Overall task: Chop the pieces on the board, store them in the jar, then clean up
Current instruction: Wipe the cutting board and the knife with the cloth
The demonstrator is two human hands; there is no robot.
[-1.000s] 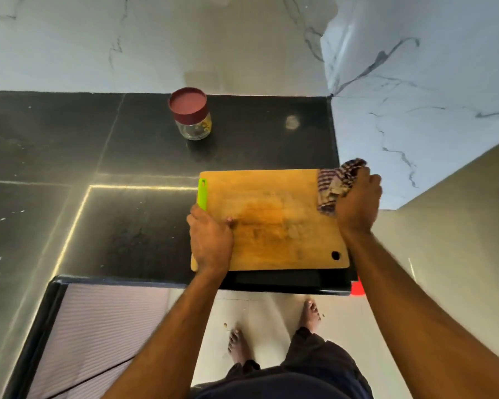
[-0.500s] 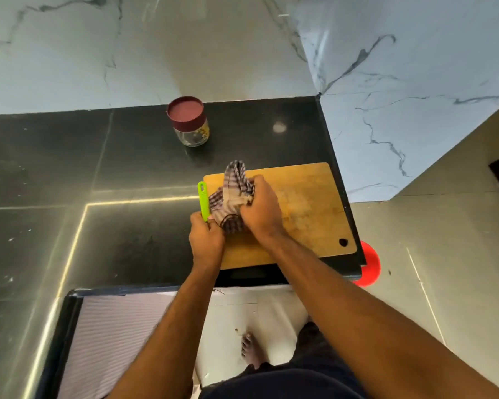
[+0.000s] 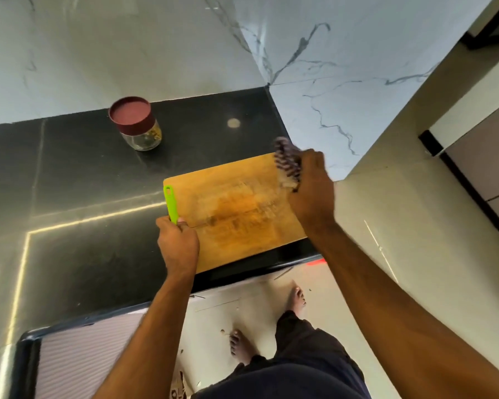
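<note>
We see a glossy black stone tabletop (image 3: 84, 174) under white veined marble walls, beige floor at lower right. Mid-frame lies the rectangular wooden chopping board (image 3: 236, 214). Our left hand (image 3: 177, 246) grips its near-left edge beside a lime-green handle (image 3: 171, 204); our right hand (image 3: 310, 191) clutches a blurred checked cloth (image 3: 287, 165) at its far-right corner. The maroon-lidded glass jar (image 3: 136, 123) stands upper left, apart.

You see a wooden cutting board (image 3: 236, 208), matt, its middle scuffed and paler from knife marks. The knife handle (image 3: 171, 203) is smooth, glossy green plastic. The checked cloth (image 3: 288, 168) is soft woven fabric. The jar (image 3: 144, 138) is clear glass with a matt maroon plastic lid (image 3: 129, 114). The counter (image 3: 78, 174) is polished black stone; the wall (image 3: 121, 44) is glossy veined marble.
</note>
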